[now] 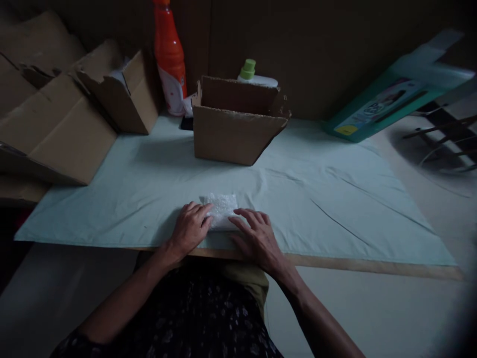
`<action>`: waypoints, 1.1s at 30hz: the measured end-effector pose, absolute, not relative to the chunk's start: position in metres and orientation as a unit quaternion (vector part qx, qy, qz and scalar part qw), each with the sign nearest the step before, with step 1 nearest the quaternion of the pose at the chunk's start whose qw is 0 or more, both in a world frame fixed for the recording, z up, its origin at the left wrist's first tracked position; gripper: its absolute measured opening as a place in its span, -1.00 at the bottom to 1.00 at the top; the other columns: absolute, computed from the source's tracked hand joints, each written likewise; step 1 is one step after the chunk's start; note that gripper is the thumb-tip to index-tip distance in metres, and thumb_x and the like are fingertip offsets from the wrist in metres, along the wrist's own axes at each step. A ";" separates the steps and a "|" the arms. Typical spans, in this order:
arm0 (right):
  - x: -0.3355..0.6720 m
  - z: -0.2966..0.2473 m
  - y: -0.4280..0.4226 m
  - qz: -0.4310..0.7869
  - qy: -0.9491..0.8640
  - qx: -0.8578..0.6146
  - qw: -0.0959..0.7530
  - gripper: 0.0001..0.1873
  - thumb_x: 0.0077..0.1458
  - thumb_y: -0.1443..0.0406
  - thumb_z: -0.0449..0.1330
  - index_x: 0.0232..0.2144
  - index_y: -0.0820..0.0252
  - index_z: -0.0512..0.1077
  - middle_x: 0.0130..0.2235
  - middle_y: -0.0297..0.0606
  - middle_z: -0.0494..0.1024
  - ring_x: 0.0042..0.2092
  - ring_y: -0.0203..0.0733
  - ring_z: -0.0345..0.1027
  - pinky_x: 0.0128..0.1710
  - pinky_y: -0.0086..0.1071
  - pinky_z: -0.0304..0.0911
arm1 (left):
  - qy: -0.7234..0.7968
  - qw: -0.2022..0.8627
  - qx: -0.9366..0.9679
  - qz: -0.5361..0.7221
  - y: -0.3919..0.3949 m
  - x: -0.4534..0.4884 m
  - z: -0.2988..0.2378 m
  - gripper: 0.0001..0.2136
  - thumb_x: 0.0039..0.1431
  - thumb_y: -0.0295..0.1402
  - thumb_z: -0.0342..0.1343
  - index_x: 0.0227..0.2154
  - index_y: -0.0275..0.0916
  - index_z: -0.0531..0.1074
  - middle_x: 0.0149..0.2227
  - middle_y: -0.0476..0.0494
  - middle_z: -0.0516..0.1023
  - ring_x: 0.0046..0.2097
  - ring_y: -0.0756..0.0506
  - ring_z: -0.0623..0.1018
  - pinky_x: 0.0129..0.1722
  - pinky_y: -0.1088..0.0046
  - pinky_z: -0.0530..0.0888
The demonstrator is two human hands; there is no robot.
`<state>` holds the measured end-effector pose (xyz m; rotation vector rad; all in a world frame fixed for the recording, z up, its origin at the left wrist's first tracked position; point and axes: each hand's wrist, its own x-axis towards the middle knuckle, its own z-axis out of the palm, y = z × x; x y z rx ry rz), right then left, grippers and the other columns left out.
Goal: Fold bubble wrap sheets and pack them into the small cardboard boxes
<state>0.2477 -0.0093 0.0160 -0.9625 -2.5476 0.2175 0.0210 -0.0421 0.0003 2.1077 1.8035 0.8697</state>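
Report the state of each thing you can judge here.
Bubble-wrap packet: lying flat
Left hand: on packet's left side
Right hand: fingers spread, at packet's right edge
Middle cardboard box: open-topped
Orange bottle: upright
Green-capped bottle: capped, partly hidden
Teal jug: standing, top blurred
Cloth: spread, creased

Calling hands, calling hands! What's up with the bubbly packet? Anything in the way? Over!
Left hand on left side of bubble-wrap packet. Right hand spread at its right edge. Packet flat on cloth. Open cardboard box beyond it, apart.
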 end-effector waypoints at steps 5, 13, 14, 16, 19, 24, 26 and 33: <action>0.238 0.005 0.007 0.134 -0.881 -0.395 0.224 -0.81 0.28 0.30 0.20 -0.09 0.14 0.55 -0.15 -0.16 0.67 -0.08 -0.05 0.48 -0.05 -0.15 0.26 | 0.660 0.245 0.571 0.421 -0.052 0.018 0.008 -0.66 0.21 -0.29 0.16 0.03 -0.27 0.49 -0.17 -0.23 0.58 -0.14 -0.17 0.56 -0.06 0.19 0.53; 0.231 0.020 -0.008 0.321 -0.821 -0.397 0.257 -0.80 0.29 0.19 0.18 -0.14 0.10 0.56 -0.23 -0.21 0.65 -0.17 -0.08 0.50 -0.05 -0.15 0.35 | 0.512 0.641 0.156 0.551 -0.073 0.034 0.026 -0.34 -0.20 -0.25 0.45 0.03 -0.24 0.43 -0.04 -0.21 0.56 -0.05 -0.18 0.56 -0.11 0.30 0.54; 0.231 0.022 -0.010 0.335 -0.816 -0.391 0.262 -0.80 0.28 0.17 0.19 -0.15 0.09 0.56 -0.20 -0.20 0.64 -0.13 -0.06 0.50 -0.02 -0.14 0.34 | 0.506 0.640 0.132 0.563 -0.070 0.036 0.026 -0.35 -0.24 -0.27 0.46 0.00 -0.24 0.45 -0.09 -0.17 0.57 -0.09 -0.14 0.55 -0.13 0.34 0.53; 0.234 0.024 -0.011 0.357 -0.787 -0.406 0.296 -0.73 0.23 0.13 0.24 -0.08 0.10 0.53 -0.03 -0.12 0.60 0.02 -0.01 0.46 0.05 -0.10 0.32 | 0.500 0.629 0.112 0.585 -0.066 0.041 0.024 -0.38 -0.26 -0.29 0.47 -0.04 -0.23 0.46 -0.17 -0.10 0.58 -0.16 -0.07 0.54 -0.13 0.42 0.49; 0.239 0.024 -0.010 0.462 -0.695 -0.444 0.327 -0.40 0.12 0.03 0.32 0.15 0.08 0.38 0.17 -0.03 0.46 0.11 0.02 0.41 0.02 -0.14 0.36 | 0.493 0.608 0.167 0.600 -0.064 0.045 0.019 -0.48 -0.16 -0.29 0.44 -0.07 -0.22 0.49 -0.23 -0.04 0.58 -0.20 -0.01 0.50 -0.13 0.50 0.43; 0.243 0.026 -0.002 0.629 -0.573 -0.425 0.310 -0.56 0.09 -0.04 0.34 -0.18 0.17 0.47 -0.32 -0.28 0.52 -0.31 -0.23 0.40 -0.34 -0.40 0.30 | 0.493 0.613 0.288 0.546 -0.061 0.047 0.017 -0.61 0.01 -0.23 0.33 -0.10 -0.23 0.47 -0.30 -0.02 0.53 -0.28 -0.01 0.46 -0.24 0.51 0.42; 0.246 0.035 0.008 0.614 -0.583 -0.427 0.318 -0.59 0.10 -0.04 0.32 -0.31 0.18 0.47 -0.43 -0.34 0.45 -0.40 -0.28 0.31 -0.42 -0.43 0.23 | 0.495 0.608 0.346 0.515 -0.055 0.044 0.025 -0.62 0.03 -0.21 0.30 -0.10 -0.24 0.46 -0.29 -0.05 0.52 -0.28 -0.03 0.48 -0.25 0.48 0.44; 0.267 0.141 0.078 0.349 -0.739 -0.446 0.366 -0.62 0.12 -0.04 0.29 -0.31 0.16 0.53 -0.44 -0.30 0.52 -0.46 -0.25 0.34 -0.49 -0.41 0.24 | 0.526 0.105 0.653 0.535 0.028 -0.002 0.096 -0.57 0.20 -0.27 0.20 0.13 -0.17 0.38 0.11 -0.25 0.47 0.11 -0.21 0.50 0.17 0.16 0.45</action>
